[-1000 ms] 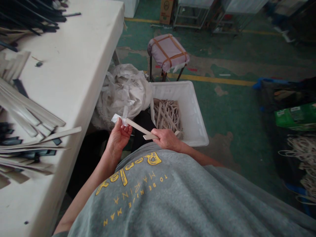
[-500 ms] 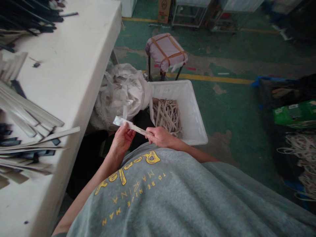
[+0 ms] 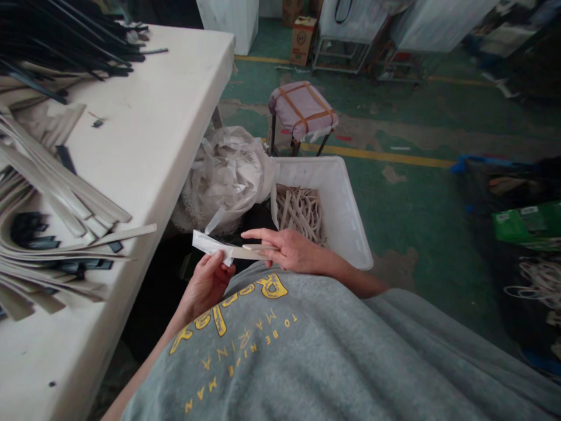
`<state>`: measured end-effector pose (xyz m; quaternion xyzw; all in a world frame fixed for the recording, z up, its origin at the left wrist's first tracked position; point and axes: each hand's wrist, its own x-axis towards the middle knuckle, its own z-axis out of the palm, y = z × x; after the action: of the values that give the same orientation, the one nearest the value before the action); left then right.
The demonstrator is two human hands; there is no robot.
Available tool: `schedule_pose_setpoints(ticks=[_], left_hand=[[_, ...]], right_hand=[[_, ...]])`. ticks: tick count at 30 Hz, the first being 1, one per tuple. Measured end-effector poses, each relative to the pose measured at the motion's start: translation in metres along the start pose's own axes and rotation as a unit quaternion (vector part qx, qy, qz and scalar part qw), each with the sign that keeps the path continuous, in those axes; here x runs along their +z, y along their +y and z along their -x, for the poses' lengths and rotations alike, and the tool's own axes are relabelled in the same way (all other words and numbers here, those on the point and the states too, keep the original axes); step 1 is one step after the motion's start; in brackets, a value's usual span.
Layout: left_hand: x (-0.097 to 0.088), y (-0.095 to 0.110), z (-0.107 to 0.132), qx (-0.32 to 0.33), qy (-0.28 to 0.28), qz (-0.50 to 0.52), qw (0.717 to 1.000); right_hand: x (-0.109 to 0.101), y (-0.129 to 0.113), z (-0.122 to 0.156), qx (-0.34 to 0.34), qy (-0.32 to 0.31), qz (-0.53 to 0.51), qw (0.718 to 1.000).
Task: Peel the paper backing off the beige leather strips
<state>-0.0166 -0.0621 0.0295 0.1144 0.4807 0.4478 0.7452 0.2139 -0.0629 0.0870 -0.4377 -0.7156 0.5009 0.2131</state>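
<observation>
In front of my shirt, my left hand point(image 3: 213, 278) pinches a white, papery piece point(image 3: 208, 242) between thumb and fingers. A flat beige strip point(image 3: 246, 254) runs from it to my right hand point(image 3: 298, 251), which grips the strip's other end, the index finger stretched out along it. Whether the white piece is a backing stuck to the strip or a separate wrapper, I cannot tell. Just beyond my right hand stands a white plastic bin point(image 3: 348, 216) with many beige strips point(image 3: 302, 213) coiled in it. A crumpled white bag point(image 3: 236, 169) sits to its left.
On the left, a white table point(image 3: 175, 88) carries bundles of beige strips point(image 3: 65, 175) and a dark pile of black strips point(image 3: 83, 41). A cushioned stool point(image 3: 304, 108) stands behind the bin. At the right are a green package point(image 3: 528, 225) and a heap of pale cords point(image 3: 541, 280).
The white piece has swung lower and now looks wider. My right index finger has straightened, and its hand has shifted slightly right. The whole view has tilted, so surroundings sit lower in the picture.
</observation>
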Motion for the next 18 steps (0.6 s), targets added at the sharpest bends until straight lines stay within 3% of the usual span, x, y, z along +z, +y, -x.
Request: schedule_pose_setpoints(ticks=[5,11,15,17,18], left_hand=[[-0.009,-0.003,0.018,-0.041,-0.033,-0.001,0.999],[-0.046,0.015,0.074,0.059,0.039,-0.083,0.994],[-0.063,0.018,0.098,0.192,0.032,-0.171,0.966],[-0.065,0.016,0.096,0.190,0.031,-0.154,0.969],[-0.065,0.015,0.093,0.153,0.026,-0.127,0.980]], right_hand=[[0.021,-0.013,-0.034,-0.034,-0.037,0.035,0.998],[0.023,-0.025,-0.045,-0.118,-0.195,-0.024,0.973],[0.023,-0.032,-0.047,-0.148,-0.219,-0.002,0.964],[0.025,-0.035,-0.050,-0.153,-0.225,-0.002,0.962],[0.025,-0.038,-0.050,-0.152,-0.226,-0.004,0.962]])
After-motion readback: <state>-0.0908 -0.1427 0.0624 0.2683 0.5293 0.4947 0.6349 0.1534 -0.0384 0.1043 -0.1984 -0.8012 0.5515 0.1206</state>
